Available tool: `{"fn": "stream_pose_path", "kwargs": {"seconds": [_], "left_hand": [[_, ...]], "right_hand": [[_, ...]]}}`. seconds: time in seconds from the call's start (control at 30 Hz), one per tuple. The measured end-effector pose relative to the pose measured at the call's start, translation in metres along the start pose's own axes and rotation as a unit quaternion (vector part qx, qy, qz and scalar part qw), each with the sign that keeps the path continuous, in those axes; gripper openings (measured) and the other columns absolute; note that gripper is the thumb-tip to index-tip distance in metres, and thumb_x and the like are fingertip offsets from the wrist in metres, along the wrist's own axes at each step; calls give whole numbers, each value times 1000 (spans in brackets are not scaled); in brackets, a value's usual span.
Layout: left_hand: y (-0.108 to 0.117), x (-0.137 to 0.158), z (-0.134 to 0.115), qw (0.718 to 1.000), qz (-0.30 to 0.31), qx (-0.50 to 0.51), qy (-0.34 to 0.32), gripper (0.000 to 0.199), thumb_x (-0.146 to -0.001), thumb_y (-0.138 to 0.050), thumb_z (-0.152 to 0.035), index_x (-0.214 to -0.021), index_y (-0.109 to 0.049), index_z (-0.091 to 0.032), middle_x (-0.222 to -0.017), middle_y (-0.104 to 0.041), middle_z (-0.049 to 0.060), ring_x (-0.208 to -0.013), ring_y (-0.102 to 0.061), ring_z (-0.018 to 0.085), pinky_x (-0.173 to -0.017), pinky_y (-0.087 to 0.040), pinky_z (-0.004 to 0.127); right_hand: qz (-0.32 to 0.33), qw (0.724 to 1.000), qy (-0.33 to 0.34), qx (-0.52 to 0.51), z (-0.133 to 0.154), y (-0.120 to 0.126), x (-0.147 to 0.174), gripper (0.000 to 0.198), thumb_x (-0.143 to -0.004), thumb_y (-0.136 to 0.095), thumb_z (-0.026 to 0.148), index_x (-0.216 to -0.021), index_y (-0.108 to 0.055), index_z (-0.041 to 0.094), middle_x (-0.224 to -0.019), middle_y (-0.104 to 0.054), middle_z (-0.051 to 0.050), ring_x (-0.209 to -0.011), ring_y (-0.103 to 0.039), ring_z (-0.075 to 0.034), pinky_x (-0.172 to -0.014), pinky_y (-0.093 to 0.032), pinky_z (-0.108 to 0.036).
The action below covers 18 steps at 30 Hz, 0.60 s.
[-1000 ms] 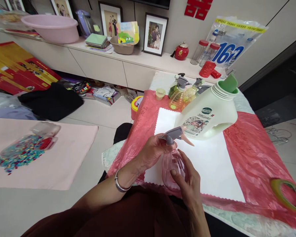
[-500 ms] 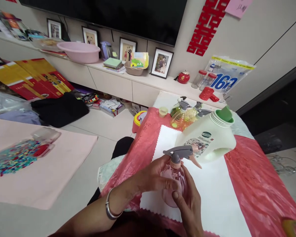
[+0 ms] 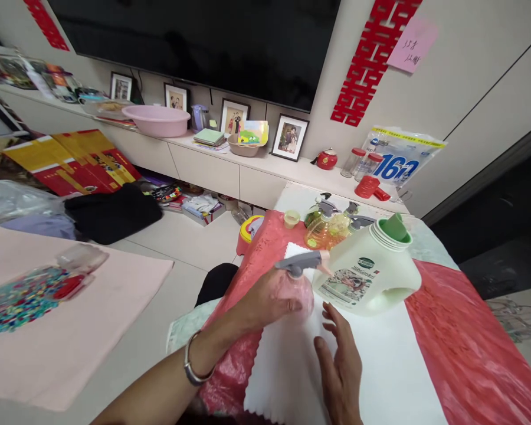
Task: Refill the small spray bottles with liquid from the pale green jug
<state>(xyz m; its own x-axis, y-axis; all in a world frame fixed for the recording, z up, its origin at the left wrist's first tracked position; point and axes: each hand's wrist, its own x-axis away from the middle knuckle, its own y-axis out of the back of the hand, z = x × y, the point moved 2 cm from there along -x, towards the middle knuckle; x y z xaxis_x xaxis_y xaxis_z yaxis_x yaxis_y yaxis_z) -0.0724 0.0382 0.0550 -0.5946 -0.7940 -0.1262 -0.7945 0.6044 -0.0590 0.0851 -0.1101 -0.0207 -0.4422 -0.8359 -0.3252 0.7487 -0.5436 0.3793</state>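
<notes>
My left hand is wrapped round a pink see-through spray bottle with a grey and peach trigger head. It hangs over a white scallop-edged sheet, left of a big pale green jug. The jug is uncapped, and something green sticks out of its mouth. My right hand is apart from the bottle, in front of the jug, with fingers spread and nothing in them. Behind the jug stand several other spray bottles, yellow, orange and green, partly hidden by it.
A small pale cup is on the red plastic cover at the table's far left. Further left, a pink-topped table holds spilled coloured bits. A low cabinet runs along the wall.
My right hand has let go of the spray bottle and opened. My left hand has carried the bottle left and away from me. The view has tilted up slightly.
</notes>
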Motion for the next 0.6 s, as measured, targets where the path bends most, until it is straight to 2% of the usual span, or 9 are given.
{"fn": "stream_pose_path", "kwargs": {"seconds": [0.1, 0.23, 0.37, 0.6], "left_hand": [[6, -29, -2, 992, -70, -109, -4, 42, -71, -78, -21, -110, -62, -22, -118, -66, 7, -116, -57, 31, -103, -44, 45], [4, -73, 4, 978, -104, -161, -76, 42, -71, -74, -17, -112, -63, -22, -123, -65, 8, -122, -55, 33, -109, -42, 47], [-5, -104, 17, 968, -94, -205, -108, 50, -71, -75, -18, -120, -62, -21, -123, -60, 10, -122, -54, 33, -113, -41, 50], [-20, -130, 41, 962, -33, -227, -150, 61, -76, -72, -18, -134, -54, -23, -134, -52, 13, -132, -47, 35, -113, -39, 53]], "right_hand": [[-67, 997, 20, -14, -14, 9, 2, 41, -105, -58, 51, -124, -62, 15, -115, -61, -9, -94, -61, -20, -83, -49, -29], [-116, 993, 14, -34, -16, 8, 4, 35, -104, -60, 48, -111, -63, 14, -98, -61, -7, -85, -59, -18, -75, -47, -26], [-113, 993, 20, -34, -6, 3, 3, 30, -103, -62, 46, -104, -64, 16, -89, -58, -4, -74, -53, -15, -69, -43, -24], [-116, 993, 17, -31, -9, 3, 2, 32, -102, -62, 49, -98, -66, 18, -87, -59, -3, -71, -51, -14, -66, -42, -22]]}}
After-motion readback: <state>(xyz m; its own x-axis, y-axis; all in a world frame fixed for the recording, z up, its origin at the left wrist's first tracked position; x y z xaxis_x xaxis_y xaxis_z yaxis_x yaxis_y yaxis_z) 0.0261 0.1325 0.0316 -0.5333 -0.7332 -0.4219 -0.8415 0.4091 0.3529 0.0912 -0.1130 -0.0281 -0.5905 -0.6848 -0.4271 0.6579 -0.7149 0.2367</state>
